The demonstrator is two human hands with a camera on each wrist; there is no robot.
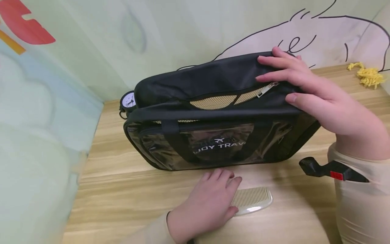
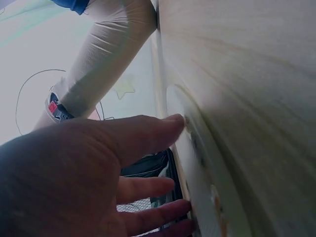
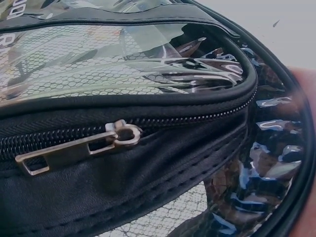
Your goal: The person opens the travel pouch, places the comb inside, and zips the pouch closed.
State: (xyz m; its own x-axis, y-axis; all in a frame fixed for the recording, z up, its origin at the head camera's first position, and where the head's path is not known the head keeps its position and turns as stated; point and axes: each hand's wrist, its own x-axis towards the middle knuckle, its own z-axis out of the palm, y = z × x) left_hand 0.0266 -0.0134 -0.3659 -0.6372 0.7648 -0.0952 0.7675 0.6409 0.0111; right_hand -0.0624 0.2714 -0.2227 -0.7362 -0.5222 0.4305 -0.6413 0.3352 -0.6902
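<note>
A black travel bag (image 1: 213, 125) with a clear front panel and white lettering stands on the table. Its zipped top gapes partly, showing tan mesh or woven material inside. My right hand (image 1: 313, 88) rests over the bag's top right corner, fingers spread and thumb near the front edge. In the right wrist view the metal zipper pull (image 3: 74, 148) appears close up on the bag. My left hand (image 1: 210, 200) touches a pale comb (image 1: 253, 200) lying flat before the bag. In the left wrist view its thumb meets the comb (image 2: 217, 163), with fingers extended; the comb's left end is hidden.
Behind the bag's left end sits a small black clock (image 1: 129, 101) with a white dial. Yellow yarn (image 1: 370, 76) lies at the far right of the wooden table (image 1: 115, 193). A patterned curtain or backdrop (image 1: 100, 44) borders the back and left.
</note>
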